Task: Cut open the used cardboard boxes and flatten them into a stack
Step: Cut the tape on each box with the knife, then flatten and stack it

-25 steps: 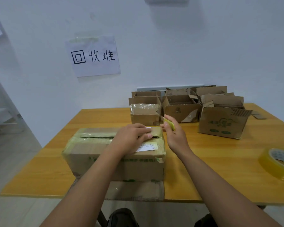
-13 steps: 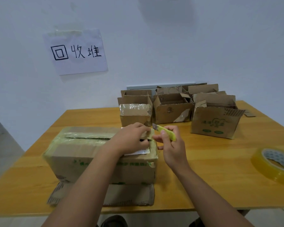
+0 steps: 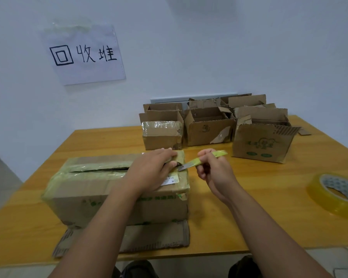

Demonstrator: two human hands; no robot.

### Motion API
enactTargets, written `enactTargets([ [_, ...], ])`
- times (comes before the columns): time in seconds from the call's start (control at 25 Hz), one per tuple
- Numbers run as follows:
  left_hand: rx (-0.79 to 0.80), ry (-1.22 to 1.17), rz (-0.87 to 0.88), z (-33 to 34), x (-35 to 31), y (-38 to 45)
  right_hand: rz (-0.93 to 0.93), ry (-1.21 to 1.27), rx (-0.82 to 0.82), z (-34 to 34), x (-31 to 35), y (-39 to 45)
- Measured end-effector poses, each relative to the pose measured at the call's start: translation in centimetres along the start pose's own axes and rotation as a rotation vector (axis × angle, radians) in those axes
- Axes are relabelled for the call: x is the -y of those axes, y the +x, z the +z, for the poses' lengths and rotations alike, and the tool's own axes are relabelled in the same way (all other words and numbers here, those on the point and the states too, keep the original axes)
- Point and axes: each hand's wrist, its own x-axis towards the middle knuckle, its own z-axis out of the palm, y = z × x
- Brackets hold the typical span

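wall sign (image 3: 82,55) reads "回收堆"

Two bare forearms, no sleeves, dark shoes (image 3: 138,268) below

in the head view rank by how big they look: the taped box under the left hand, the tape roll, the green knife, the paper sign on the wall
1. Green-taped cardboard box
2. White paper sign
3. Yellowish clear tape roll, though it sits near the camera, so its rank below the sign is unsure
4. Green utility knife
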Motion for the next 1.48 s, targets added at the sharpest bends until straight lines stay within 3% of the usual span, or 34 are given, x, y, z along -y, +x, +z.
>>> enactTargets([
  [0.32,-0.006,0.021,0.0,-0.3,-0.2,0.0,0.062,-0.279,-0.141,0.8,0.5,0.8],
  [0.48,-0.003,0.046,0.005,-0.4,-0.4,0.0,0.133,-0.262,-0.179,1.5,1.1,1.7],
  [0.68,-0.017,0.071,0.01,-0.5,-0.4,0.0,0.092,-0.226,-0.276,2.4,0.7,1.7],
  [0.84,-0.03,0.097,0.012,-0.4,-0.3,0.0,0.032,-0.259,-0.225,2.2,0.2,1.2],
  [1.16,0.001,0.105,-0.003,-0.4,-0.6,0.1,-0.047,-0.212,-0.457,2.9,-0.6,0.8],
  [1.36,-0.088,0.182,0.038,-0.4,-0.8,0.2,-0.002,-0.219,-0.344,3.2,-0.9,0.7],
  [1.48,-0.114,0.167,0.053,-0.2,-0.7,0.2,0.03,-0.201,-0.403,2.7,-0.6,1.3],
])
